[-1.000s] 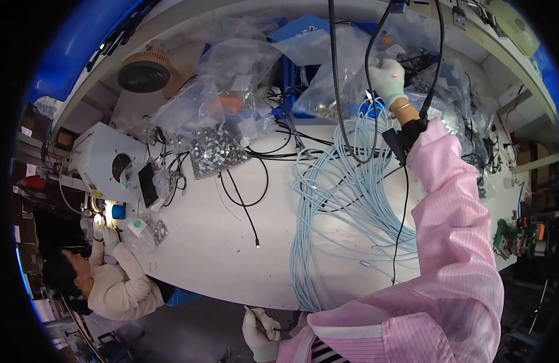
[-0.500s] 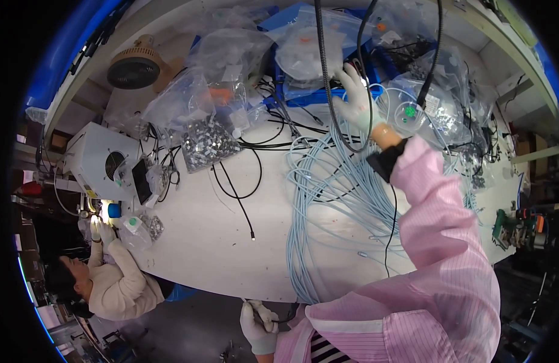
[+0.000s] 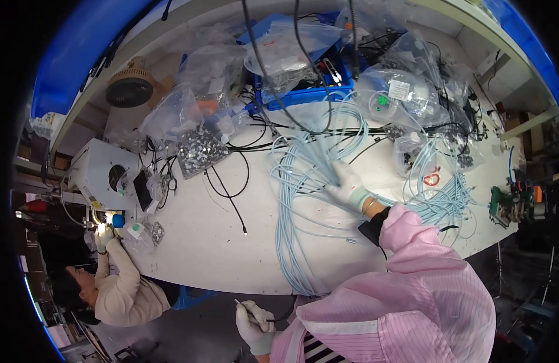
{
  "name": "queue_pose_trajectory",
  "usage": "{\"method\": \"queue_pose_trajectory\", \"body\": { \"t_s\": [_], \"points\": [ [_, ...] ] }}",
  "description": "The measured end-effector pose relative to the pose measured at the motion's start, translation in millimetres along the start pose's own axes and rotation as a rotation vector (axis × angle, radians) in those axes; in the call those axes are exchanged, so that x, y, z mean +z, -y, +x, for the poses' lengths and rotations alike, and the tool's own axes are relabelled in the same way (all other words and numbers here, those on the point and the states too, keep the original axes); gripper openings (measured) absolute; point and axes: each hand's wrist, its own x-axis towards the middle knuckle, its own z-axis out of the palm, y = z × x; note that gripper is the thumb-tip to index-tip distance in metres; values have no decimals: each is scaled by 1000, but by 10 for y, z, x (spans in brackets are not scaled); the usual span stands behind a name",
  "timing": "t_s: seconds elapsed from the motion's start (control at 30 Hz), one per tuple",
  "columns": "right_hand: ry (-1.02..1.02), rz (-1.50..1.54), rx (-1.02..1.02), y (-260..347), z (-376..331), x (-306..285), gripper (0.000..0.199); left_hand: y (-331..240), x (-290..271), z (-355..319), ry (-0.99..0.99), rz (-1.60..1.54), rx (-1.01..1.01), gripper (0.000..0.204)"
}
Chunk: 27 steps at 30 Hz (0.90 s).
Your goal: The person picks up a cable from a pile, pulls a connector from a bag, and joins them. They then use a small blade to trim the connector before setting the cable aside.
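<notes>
My left hand [image 3: 254, 322], in a white glove, is low at the bottom, in front of the table edge. Its fingers are closed around a black cable [image 3: 286, 313], and a small pale tip sticks up from them. My right hand [image 3: 349, 185], gloved too, is over the loose bundle of light blue cables [image 3: 286, 209] in the middle of the table. A translucent bluish strip [image 3: 318, 151], smeared by motion, runs up and left from its closed fingers; its kind is unclear. Another coil of light blue cables [image 3: 440, 196] lies to the right.
At the back stands a blue bin [image 3: 303, 97] with hand tools [image 3: 332, 71]. Clear bags of small metal parts [image 3: 200, 151] lie left of it. Black cables [image 3: 231, 196] cross the table. Thick black cords [image 3: 300, 36] hang overhead. A co-worker [image 3: 125, 284] sits at far left beside a white machine [image 3: 101, 172].
My right hand has come back from the blue bin to above the blue cables, trailing a translucent strip. The tools in the bin are now uncovered. My left hand keeps the black cable.
</notes>
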Motion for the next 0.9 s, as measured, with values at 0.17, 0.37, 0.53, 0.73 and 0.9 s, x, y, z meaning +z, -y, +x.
{"method": "queue_pose_trajectory", "body": {
  "t_s": [0.17, 0.37, 0.53, 0.73, 0.9],
  "points": [
    [110, -110, -275, -51, -152, 59, 58, -15, 223, -49, -76, 35, 12, 31],
    [68, -218, -353, 97, -523, -144, 49, 5, 162, -25, 122, 14, -4, 34],
    [315, -220, -373, 131, -1190, -129, 46, 21, 104, -91, 137, 6, -4, 34],
    [494, -359, -568, 234, -1493, 135, 47, -27, -66, -248, 109, 4, -18, 29],
    [134, -624, -402, 37, -866, 329, 50, -100, -378, -334, 189, -54, 17, 35]
  ]
}}
